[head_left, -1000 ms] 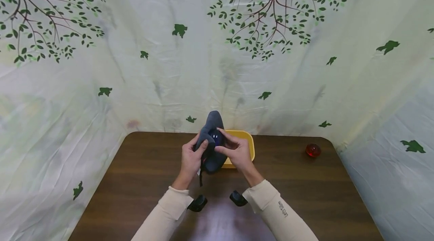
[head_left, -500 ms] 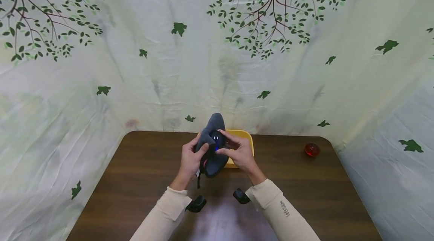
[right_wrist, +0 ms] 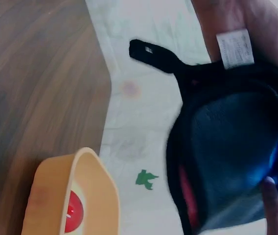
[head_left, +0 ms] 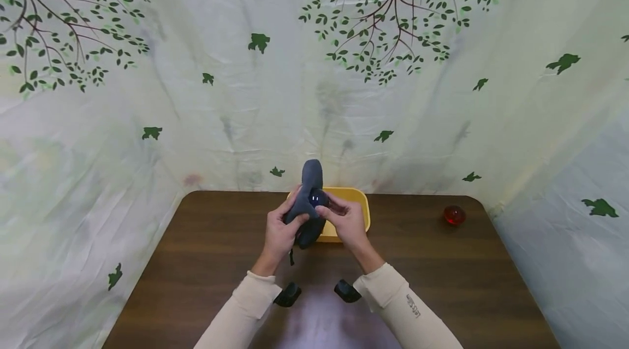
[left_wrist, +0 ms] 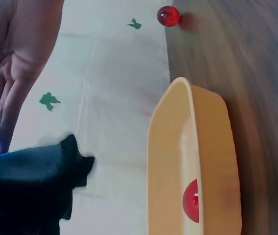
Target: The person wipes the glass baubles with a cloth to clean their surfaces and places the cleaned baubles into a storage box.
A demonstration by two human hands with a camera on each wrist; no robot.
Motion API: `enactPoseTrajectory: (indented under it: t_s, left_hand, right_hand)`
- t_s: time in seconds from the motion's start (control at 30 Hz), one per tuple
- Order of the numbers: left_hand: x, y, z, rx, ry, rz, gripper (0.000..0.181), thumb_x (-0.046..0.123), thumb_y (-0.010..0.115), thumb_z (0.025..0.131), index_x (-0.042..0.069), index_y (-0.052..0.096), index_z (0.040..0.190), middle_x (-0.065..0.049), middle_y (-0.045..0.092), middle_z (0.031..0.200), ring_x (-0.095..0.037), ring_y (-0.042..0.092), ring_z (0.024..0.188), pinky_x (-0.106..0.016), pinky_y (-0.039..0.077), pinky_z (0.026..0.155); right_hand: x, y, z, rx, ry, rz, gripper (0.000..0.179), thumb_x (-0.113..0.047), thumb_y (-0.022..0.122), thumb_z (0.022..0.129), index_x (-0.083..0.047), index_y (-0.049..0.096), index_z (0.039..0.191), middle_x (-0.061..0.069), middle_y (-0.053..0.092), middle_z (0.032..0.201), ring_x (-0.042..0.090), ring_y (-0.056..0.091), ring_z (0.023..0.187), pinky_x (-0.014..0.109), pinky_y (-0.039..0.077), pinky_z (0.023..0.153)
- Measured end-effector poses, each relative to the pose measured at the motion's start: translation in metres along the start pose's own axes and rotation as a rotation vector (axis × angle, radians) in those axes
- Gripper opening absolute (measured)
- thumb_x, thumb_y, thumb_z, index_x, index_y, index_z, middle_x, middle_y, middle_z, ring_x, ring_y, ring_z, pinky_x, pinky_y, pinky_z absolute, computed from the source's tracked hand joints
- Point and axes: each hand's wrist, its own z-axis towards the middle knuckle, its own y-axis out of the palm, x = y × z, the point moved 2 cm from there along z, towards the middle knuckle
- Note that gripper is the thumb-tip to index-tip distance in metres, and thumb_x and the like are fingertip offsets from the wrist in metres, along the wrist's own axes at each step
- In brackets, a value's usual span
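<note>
Only the wrist views show a red ball [left_wrist: 191, 201] inside the tray [left_wrist: 220, 152]. The left hand [head_left: 281, 231] grips a dark pouch [head_left: 312, 174]; the right hand [head_left: 348, 220] pinches a blue ball [head_left: 318, 197] at its mouth.

I can read no words or numbers. Behind my right hand [head_left: 345, 222], dark print [head_left: 413, 306] runs along the sleeve [head_left: 400, 313], too small to make out. Just beside my left hand [head_left: 280, 231], the pouch's [right_wrist: 232, 132] white tag [right_wrist: 235, 49] carries blurred fine print; its strap [right_wrist: 159, 59] bears a tiny pale mark [right_wrist: 149, 49].
</note>
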Motion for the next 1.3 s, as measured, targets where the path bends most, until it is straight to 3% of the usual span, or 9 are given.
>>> enactPoseTrajectory:
  t_s: [0.2, 0.33, 0.43, 0.63, 0.77, 0.87, 1.03, 1.2, 1.3]
  left_hand:
    - [0.001, 0.003, -0.001, 0.106, -0.135, -0.067, 0.048, 0.002, 0.063, 0.091, -0.009, 0.047, 0.135, -0.027, 0.049, 0.135, -0.008, 0.062, 0.104, -0.023, 0.053, 0.084]
    - [0.004, 0.003, -0.002, 0.110, -0.171, -0.090, 0.047, 0.000, 0.061, 0.092, -0.010, 0.047, 0.135, -0.032, 0.051, 0.131, -0.006, 0.064, 0.096, -0.023, 0.055, 0.080]
    - [0.005, 0.003, -0.003, 0.075, -0.141, -0.092, 0.048, -0.004, 0.062, 0.090, -0.008, 0.048, 0.135, -0.031, 0.052, 0.131, -0.008, 0.064, 0.099, -0.025, 0.054, 0.083]
    - [0.006, 0.000, 0.000, 0.016, 0.006, 0.006, 0.055, -0.009, 0.067, 0.083, -0.005, 0.049, 0.135, -0.021, 0.050, 0.137, -0.009, 0.053, 0.123, -0.025, 0.045, 0.098]
    - [0.007, 0.001, 0.000, -0.014, 0.082, 0.066, 0.056, -0.012, 0.067, 0.081, -0.008, 0.050, 0.133, -0.023, 0.048, 0.138, -0.012, 0.046, 0.130, -0.023, 0.038, 0.105]
    - [0.007, 0.001, 0.000, -0.021, 0.100, 0.091, 0.055, -0.013, 0.068, 0.080, -0.007, 0.051, 0.133, -0.022, 0.049, 0.139, -0.020, 0.045, 0.132, -0.024, 0.036, 0.106]
    - [0.008, 0.002, 0.001, 0.009, 0.010, 0.070, 0.052, -0.007, 0.065, 0.086, -0.004, 0.051, 0.135, -0.018, 0.051, 0.139, -0.024, 0.049, 0.128, -0.024, 0.042, 0.101]
    - [0.008, 0.004, 0.002, 0.086, -0.156, -0.041, 0.044, 0.001, 0.060, 0.093, -0.008, 0.049, 0.135, -0.026, 0.052, 0.134, -0.012, 0.061, 0.108, -0.024, 0.052, 0.087]
    - [0.008, 0.005, 0.002, 0.119, -0.192, -0.081, 0.039, 0.000, 0.058, 0.094, -0.012, 0.051, 0.131, -0.031, 0.055, 0.127, -0.008, 0.063, 0.098, -0.023, 0.054, 0.082]
  right_hand:
    - [-0.001, -0.002, 0.000, -0.084, -0.151, -0.016, 0.054, 0.010, 0.073, 0.078, 0.009, 0.055, 0.130, 0.025, 0.057, 0.128, 0.029, 0.057, 0.117, 0.034, 0.047, 0.096]
    - [0.002, -0.004, 0.002, -0.148, -0.227, -0.011, 0.058, 0.015, 0.073, 0.075, 0.011, 0.053, 0.130, 0.027, 0.055, 0.130, 0.026, 0.054, 0.123, 0.035, 0.041, 0.104]
    - [0.004, -0.005, 0.002, -0.139, -0.206, -0.004, 0.057, 0.012, 0.074, 0.077, 0.010, 0.054, 0.130, 0.026, 0.056, 0.129, 0.025, 0.056, 0.120, 0.037, 0.043, 0.102]
    - [0.003, -0.004, 0.002, -0.066, -0.068, -0.045, 0.046, -0.001, 0.071, 0.085, 0.006, 0.057, 0.129, 0.023, 0.061, 0.124, 0.034, 0.062, 0.110, 0.036, 0.052, 0.088]
    - [0.002, -0.002, 0.003, -0.031, 0.032, -0.020, 0.040, -0.010, 0.066, 0.091, 0.007, 0.059, 0.126, 0.025, 0.064, 0.117, 0.029, 0.068, 0.099, 0.035, 0.056, 0.078]
    - [0.002, 0.000, 0.003, -0.022, 0.068, 0.009, 0.038, -0.012, 0.065, 0.092, 0.008, 0.059, 0.125, 0.027, 0.064, 0.114, 0.026, 0.069, 0.094, 0.035, 0.057, 0.075]
    - [-0.001, -0.001, 0.002, -0.037, 0.001, 0.035, 0.040, -0.001, 0.067, 0.089, 0.010, 0.057, 0.126, 0.028, 0.061, 0.118, 0.026, 0.066, 0.103, 0.035, 0.054, 0.083]
    - [-0.004, -0.002, 0.001, -0.112, -0.112, 0.061, 0.054, 0.012, 0.073, 0.078, 0.012, 0.053, 0.128, 0.029, 0.055, 0.128, 0.029, 0.058, 0.115, 0.035, 0.049, 0.093]
    - [-0.006, -0.004, 0.002, -0.166, -0.153, 0.064, 0.059, 0.017, 0.073, 0.073, 0.013, 0.052, 0.128, 0.029, 0.052, 0.131, 0.031, 0.055, 0.119, 0.036, 0.047, 0.096]
